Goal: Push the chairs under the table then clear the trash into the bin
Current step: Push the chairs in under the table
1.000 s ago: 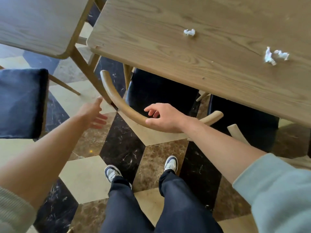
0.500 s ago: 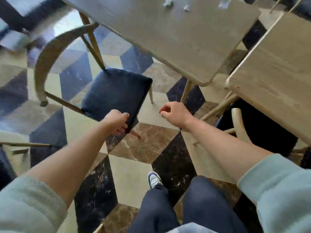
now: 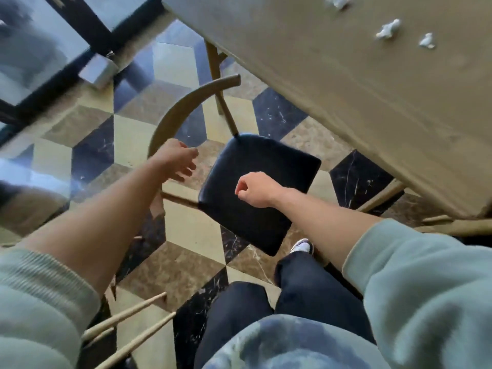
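A chair with a dark blue seat (image 3: 266,166) and a curved wooden backrest (image 3: 173,113) stands out from the wooden table (image 3: 359,83), its seat outside the table's edge. My left hand (image 3: 177,158) hovers by the backrest's lower end with fingers spread, holding nothing. My right hand (image 3: 254,189) is curled into a loose fist above the seat, gripping nothing. Three crumpled white paper scraps (image 3: 387,29) lie on the tabletop at the upper right.
The floor is a marble checker pattern. Wooden legs of another chair (image 3: 127,326) stick out at the lower left. A dark-framed glass door (image 3: 53,49) is at the upper left. A table leg (image 3: 380,194) slants at the right. My legs and one shoe (image 3: 302,246) are below.
The view has swung left onto this chair. My left hand has opened and moved toward the backrest. My right hand stays curled, now over the seat.
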A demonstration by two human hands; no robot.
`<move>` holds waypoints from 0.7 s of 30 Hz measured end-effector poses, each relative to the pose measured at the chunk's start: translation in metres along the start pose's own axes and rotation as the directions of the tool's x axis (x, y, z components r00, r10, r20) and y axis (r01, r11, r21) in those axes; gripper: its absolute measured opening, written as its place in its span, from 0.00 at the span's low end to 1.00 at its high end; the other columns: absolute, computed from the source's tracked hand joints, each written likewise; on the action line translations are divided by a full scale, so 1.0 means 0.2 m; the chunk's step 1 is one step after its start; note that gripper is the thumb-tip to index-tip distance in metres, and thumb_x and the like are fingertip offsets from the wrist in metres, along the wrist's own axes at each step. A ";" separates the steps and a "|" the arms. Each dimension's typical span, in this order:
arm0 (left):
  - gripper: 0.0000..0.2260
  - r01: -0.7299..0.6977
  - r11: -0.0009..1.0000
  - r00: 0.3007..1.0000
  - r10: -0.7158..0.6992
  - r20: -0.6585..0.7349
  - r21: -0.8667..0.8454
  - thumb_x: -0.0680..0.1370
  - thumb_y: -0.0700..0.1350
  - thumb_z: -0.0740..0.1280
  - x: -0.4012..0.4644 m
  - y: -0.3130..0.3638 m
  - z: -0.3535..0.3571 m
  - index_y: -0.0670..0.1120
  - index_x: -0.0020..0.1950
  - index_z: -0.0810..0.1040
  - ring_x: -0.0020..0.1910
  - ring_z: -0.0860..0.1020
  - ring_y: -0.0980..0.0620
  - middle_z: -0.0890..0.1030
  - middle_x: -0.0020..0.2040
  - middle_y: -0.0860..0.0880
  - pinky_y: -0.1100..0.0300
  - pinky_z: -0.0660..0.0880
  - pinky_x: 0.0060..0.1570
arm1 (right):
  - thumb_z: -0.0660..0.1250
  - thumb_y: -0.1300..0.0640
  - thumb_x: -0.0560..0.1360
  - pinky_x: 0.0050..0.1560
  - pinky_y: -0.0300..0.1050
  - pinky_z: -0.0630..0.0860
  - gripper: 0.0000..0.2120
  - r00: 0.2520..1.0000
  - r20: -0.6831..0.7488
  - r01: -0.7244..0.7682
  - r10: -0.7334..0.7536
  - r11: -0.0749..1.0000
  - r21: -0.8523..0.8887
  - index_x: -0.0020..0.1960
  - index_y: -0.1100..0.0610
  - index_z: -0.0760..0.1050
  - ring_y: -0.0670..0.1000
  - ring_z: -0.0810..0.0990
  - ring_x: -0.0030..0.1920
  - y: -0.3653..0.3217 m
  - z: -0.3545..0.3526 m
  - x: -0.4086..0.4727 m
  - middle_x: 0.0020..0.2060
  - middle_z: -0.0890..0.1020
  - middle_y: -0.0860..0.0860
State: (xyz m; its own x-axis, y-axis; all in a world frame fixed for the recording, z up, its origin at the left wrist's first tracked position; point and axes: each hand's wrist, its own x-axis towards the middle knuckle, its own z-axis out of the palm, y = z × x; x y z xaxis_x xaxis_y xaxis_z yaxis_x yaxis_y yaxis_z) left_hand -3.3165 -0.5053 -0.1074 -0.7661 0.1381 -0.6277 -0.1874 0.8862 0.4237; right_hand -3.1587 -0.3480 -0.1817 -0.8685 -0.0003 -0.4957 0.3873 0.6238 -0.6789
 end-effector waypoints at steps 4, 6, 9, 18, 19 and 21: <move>0.06 -0.139 0.963 0.984 0.160 -0.076 0.231 0.76 0.44 0.68 0.36 0.11 -0.22 0.42 0.44 0.82 0.39 0.84 0.40 0.84 0.40 0.40 0.54 0.80 0.38 | 0.64 0.55 0.80 0.55 0.51 0.79 0.12 1.000 0.013 0.021 -0.022 0.997 0.078 0.54 0.56 0.85 0.54 0.82 0.51 -0.24 -0.02 0.33 0.51 0.86 0.53; 0.10 -0.199 0.910 0.977 0.215 -0.002 0.364 0.73 0.44 0.70 0.59 0.17 -0.32 0.41 0.52 0.82 0.41 0.84 0.40 0.84 0.44 0.39 0.52 0.81 0.41 | 0.64 0.55 0.80 0.46 0.50 0.77 0.11 1.000 0.009 -0.029 0.028 0.987 0.160 0.47 0.59 0.83 0.53 0.81 0.44 -0.35 0.02 0.52 0.44 0.85 0.54; 0.20 -0.298 0.841 0.954 0.270 0.127 0.450 0.76 0.48 0.73 0.93 0.27 -0.39 0.39 0.63 0.78 0.55 0.82 0.37 0.82 0.56 0.35 0.47 0.79 0.55 | 0.65 0.51 0.80 0.39 0.48 0.68 0.15 0.993 0.065 -0.117 0.102 0.947 0.300 0.37 0.57 0.74 0.53 0.73 0.37 -0.50 0.11 0.77 0.36 0.77 0.53; 0.15 -0.517 0.831 0.820 0.412 0.397 0.206 0.79 0.54 0.69 1.51 0.39 -0.30 0.43 0.55 0.78 0.43 0.85 0.41 0.85 0.47 0.40 0.43 0.84 0.47 | 0.74 0.46 0.73 0.40 0.46 0.74 0.26 0.919 0.257 -0.387 0.301 0.816 0.430 0.62 0.60 0.69 0.56 0.80 0.48 -0.93 0.48 1.26 0.46 0.78 0.52; 0.14 -0.530 0.825 0.809 0.421 0.411 0.198 0.80 0.54 0.68 1.53 0.39 -0.31 0.43 0.53 0.78 0.44 0.85 0.41 0.85 0.47 0.40 0.42 0.84 0.48 | 0.74 0.48 0.72 0.39 0.46 0.75 0.24 0.911 0.256 -0.408 0.324 0.804 0.433 0.61 0.60 0.69 0.56 0.80 0.47 -0.93 0.47 1.27 0.44 0.78 0.52; 0.14 -0.524 0.830 0.809 0.414 0.418 0.193 0.79 0.55 0.68 1.55 0.40 -0.33 0.44 0.52 0.78 0.45 0.85 0.41 0.85 0.48 0.40 0.41 0.83 0.49 | 0.74 0.50 0.71 0.40 0.47 0.76 0.23 0.902 0.272 -0.426 0.336 0.799 0.424 0.59 0.59 0.70 0.55 0.80 0.45 -0.91 0.43 1.25 0.43 0.77 0.51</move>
State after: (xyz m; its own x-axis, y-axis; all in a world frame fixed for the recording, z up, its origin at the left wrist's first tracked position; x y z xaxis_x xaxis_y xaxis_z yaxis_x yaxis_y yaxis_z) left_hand -3.6103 -0.4202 -0.2246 -0.4407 0.6630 -0.6051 0.3643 0.7482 0.5545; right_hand -3.4197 -0.5288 -0.2272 -0.5686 -0.0030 -0.8226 0.8108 0.1670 -0.5610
